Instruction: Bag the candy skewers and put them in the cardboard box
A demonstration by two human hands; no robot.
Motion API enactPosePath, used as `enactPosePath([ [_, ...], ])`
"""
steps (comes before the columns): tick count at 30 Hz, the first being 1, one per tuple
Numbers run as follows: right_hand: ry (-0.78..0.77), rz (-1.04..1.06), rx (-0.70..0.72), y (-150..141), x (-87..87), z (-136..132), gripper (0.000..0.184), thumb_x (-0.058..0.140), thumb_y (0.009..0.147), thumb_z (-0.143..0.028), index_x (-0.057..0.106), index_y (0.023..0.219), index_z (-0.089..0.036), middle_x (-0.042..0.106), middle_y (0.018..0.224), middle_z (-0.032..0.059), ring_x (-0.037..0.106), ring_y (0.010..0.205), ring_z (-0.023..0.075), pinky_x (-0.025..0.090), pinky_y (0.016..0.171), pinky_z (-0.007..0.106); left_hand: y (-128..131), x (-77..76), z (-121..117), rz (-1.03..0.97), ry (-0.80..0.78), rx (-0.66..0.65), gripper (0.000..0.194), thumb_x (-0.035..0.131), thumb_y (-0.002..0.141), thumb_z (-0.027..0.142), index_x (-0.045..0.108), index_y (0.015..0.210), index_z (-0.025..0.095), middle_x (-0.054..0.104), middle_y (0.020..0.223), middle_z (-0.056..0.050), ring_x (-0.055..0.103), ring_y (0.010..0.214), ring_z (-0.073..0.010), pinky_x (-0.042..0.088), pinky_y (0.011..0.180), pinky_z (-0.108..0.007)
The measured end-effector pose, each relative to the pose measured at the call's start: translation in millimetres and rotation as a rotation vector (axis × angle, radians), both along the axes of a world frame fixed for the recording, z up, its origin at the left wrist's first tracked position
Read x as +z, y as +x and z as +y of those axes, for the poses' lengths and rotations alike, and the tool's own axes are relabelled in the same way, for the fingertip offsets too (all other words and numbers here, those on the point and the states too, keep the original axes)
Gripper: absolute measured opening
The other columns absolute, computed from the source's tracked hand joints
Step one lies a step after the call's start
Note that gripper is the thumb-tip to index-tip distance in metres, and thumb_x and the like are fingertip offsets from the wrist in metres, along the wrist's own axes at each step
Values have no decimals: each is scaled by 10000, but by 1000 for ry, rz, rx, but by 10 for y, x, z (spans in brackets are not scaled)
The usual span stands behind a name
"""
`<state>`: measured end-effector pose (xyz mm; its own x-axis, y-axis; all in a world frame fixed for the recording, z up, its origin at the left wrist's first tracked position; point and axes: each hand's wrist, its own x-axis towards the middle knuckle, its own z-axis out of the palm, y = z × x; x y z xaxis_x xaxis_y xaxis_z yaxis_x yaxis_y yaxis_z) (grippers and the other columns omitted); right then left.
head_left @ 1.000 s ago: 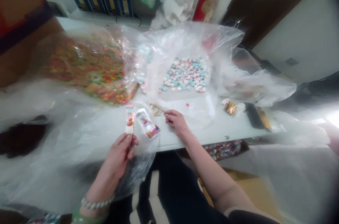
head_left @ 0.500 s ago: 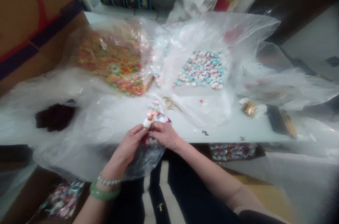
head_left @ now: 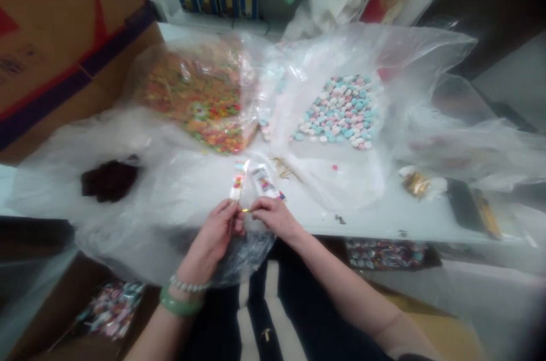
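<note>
A: Hands?

B: Both low over the near edge of the counter, close together. The left hand is closed around a narrow packet of coloured sweets, held upright between thumb and fingers, its top standing above the hand.

A: Right?

B: The right hand is pinched almost shut on a tiny gold twist tie, its tip just beside the packet's lower end.

A: Nearby?

B: A printed sachet lies tilted on the counter just beyond the right hand. A loose bunch of gold ties sits further out. Behind that, pastel sweets are spread on a clear plastic bag, and orange-and-green sweets fill another clear bag to the left.

A: Wrist?

B: Left wrist: a bead bracelet and a green bangle.
</note>
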<state>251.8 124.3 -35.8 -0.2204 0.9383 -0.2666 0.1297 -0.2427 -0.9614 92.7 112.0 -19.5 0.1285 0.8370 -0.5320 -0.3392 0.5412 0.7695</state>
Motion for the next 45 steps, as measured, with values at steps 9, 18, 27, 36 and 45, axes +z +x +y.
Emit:
enactPosePath([
  [9, 59, -3, -62, 81, -44, -133, 76, 600, 671, -211, 600, 596, -201, 555, 561, -46, 505, 582, 128, 401, 587, 241, 9, -28, 1, 33, -24, 42, 351, 759, 682, 446, 544, 733, 173, 581, 644, 25, 454, 419, -83, 433, 413, -246],
  [18, 351, -102, -64, -115, -37, -71, 260, 558, 812, -173, 770, 919, -277, 734, 902, 5, 661, 895, 187, 498, 862, 309, 163, -78, -69, 216, -54, -37, 331, 721, 670, 458, 539, 701, 183, 437, 447, 76, 247, 281, -43, 135, 303, -206],
  [27, 259, -328, 37, -36, -105, -25, 385, 554, 791, -110, 772, 1015, -335, 748, 1003, -24, 674, 979, 199, 509, 902, 320, 222, -138, -128, 177, -12, -49, 395, 707, 699, 537, 545, 769, 184, 411, 473, 84, 258, 309, -47, 154, 332, -221],
  [36, 152, -54, -126, -73, -113, -24, 389, 631, 728, -254, 696, 1111, -273, 674, 733, -35, 610, 705, 171, 507, 782, 327, 255, -137, -110, 174, 21, 24, 365, 693, 724, 500, 486, 706, 200, 410, 525, 72, 259, 359, -48, 156, 357, -223],
  [45, 109, 41, -335, -142, -69, -80, 143, 628, 646, -306, 525, 628, -208, 484, 594, -49, 449, 601, 131, 390, 590, 254, 275, -198, -106, 201, 87, 24, 374, 666, 771, 521, 483, 721, 199, 400, 538, 78, 298, 375, -64, 229, 362, -222],
])
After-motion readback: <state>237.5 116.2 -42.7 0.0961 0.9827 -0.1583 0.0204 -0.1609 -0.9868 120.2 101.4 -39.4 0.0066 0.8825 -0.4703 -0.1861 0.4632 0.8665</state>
